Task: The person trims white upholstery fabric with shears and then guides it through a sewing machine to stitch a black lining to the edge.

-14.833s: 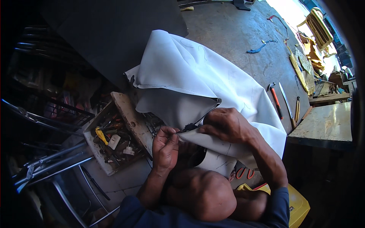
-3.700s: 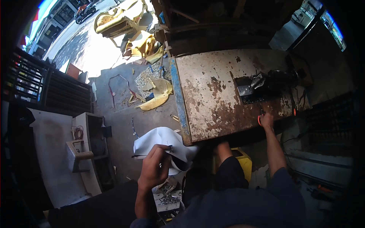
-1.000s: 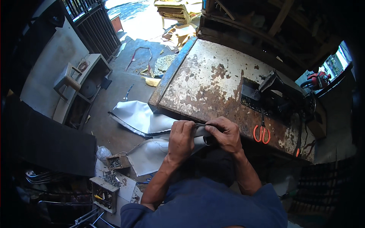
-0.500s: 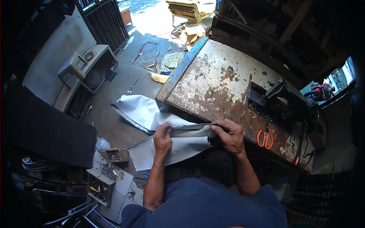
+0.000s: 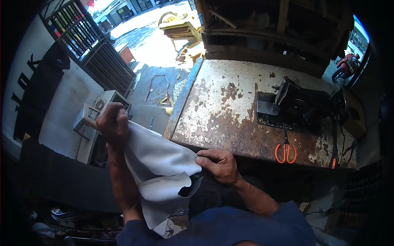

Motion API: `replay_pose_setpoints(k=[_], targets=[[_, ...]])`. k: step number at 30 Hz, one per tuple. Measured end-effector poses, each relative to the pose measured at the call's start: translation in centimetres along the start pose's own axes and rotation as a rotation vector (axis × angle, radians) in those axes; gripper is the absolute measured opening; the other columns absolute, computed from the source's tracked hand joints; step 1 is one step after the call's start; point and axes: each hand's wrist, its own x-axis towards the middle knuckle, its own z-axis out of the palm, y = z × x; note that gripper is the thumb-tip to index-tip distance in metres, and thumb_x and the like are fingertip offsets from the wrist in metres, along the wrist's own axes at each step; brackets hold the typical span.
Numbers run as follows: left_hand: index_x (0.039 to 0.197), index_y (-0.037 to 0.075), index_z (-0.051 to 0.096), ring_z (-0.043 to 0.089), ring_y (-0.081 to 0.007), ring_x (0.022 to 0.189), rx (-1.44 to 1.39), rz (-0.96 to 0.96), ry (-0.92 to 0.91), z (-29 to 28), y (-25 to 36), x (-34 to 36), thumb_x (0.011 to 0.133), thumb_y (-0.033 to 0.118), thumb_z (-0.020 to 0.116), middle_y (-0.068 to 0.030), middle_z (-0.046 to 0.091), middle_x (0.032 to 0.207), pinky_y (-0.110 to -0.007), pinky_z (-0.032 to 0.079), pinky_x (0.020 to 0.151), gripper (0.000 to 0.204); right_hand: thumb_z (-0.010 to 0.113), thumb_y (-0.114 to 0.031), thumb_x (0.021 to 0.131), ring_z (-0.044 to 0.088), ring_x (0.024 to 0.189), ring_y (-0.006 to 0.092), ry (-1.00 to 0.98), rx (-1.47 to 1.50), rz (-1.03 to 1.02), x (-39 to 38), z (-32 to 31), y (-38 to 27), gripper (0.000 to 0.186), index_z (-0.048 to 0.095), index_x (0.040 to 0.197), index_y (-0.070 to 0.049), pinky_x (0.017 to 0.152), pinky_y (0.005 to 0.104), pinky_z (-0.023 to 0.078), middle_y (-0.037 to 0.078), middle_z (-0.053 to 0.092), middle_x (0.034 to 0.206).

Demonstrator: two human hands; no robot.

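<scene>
A light grey, vinyl-like sewn sheet (image 5: 160, 153) is stretched between my hands over my lap. My left hand (image 5: 113, 125), raised at the left, is closed in a fist round the sheet's far corner. At the other end of the long edge, my right hand (image 5: 219, 165) pinches it between thumb and fingers, in front of the table's near edge. The lower part of the sheet hangs in loose folds, one curling open to a dark underside. Orange-handled scissors (image 5: 286, 151) lie on the table to the right of my right hand, touched by neither hand.
The worn table (image 5: 213, 119) with peeling paint stands ahead of me. A black sewing machine (image 5: 305, 100) sits at its right. A woven stool (image 5: 87, 119) rests by the left wall. Scraps litter the floor near a wooden chair frame (image 5: 176, 30).
My left hand has moved up and to the left, pulling the sheet's edge out long. My right hand has shifted left and down, still pinching it. The view has turned too.
</scene>
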Motion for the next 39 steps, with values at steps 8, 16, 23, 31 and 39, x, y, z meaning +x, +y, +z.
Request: replay_pose_setpoints(k=[8, 16, 23, 31, 39], targets=[[0.057, 0.01, 0.06, 0.058, -0.0228, 0.054, -0.208, 1.046, -0.487, 25.7, 10.0, 20.8, 0.076, 0.017, 0.078, -0.0047, 0.056, 0.062, -0.036, 0.048, 0.048, 0.027, 0.067, -0.012, 0.101, 0.072, 0.08, 0.013, 0.34, 0.065, 0.037, 1.5, -9.3, -2.2, 0.018, 0.066, 0.104, 0.005, 0.072, 0.0276, 0.058, 0.011, 0.074, 0.088], [0.062, 0.007, 0.069, 0.066, -0.0313, 0.06, -0.547, 0.843, -0.876, 52.0, 13.3, 2.0, 0.089, 0.031, 0.068, -0.012, 0.067, 0.066, -0.043, 0.055, 0.057, 0.036, 0.059, -0.01, 0.102, 0.062, 0.049, 0.013, 0.695, 0.025, 0.53, -2.0, -15.5, 2.2, 0.016, 0.059, 0.091, 0.001, 0.047, 0.027, 0.051, 0.008, 0.063, 0.064], [0.071, 0.01, 0.076, 0.068, -0.0296, 0.064, -0.551, 0.802, -0.766, 54.2, 13.6, -1.3, 0.091, 0.045, 0.07, -0.0115, 0.067, 0.066, -0.043, 0.057, 0.058, 0.04, 0.059, -0.009, 0.101, 0.059, 0.045, 0.0109, 0.712, -0.117, 0.744, -1.8, -18.1, 1.9, 0.015, 0.06, 0.089, 0.001, 0.042, 0.027, 0.047, 0.005, 0.059, 0.059], [0.105, 0.009, 0.075, 0.066, -0.036, 0.105, -0.494, 0.696, -1.223, 47.0, 8.8, 7.0, 0.085, 0.04, 0.082, -0.0145, 0.07, 0.101, -0.051, 0.053, 0.092, 0.038, 0.061, -0.01, 0.102, 0.061, 0.047, 0.0158, 0.702, -0.515, 0.451, -1.9, -18.6, 4.6, 0.011, 0.061, 0.094, -0.002, 0.045, 0.0312, 0.047, 0.008, 0.061, 0.062], [0.096, 0.011, 0.076, 0.071, -0.0293, 0.072, -0.314, 0.52, -0.943, 30.0, 8.6, 14.6, 0.08, 0.007, 0.084, -0.0081, 0.07, 0.078, -0.042, 0.057, 0.066, 0.018, 0.064, -0.013, 0.099, 0.066, 0.066, 0.0404, 0.649, -1.039, -0.02, 5.8, -22.6, 2.5, 0.009, 0.059, 0.097, -0.006, 0.054, 0.0464, 0.048, 0.017, 0.066, 0.074]])
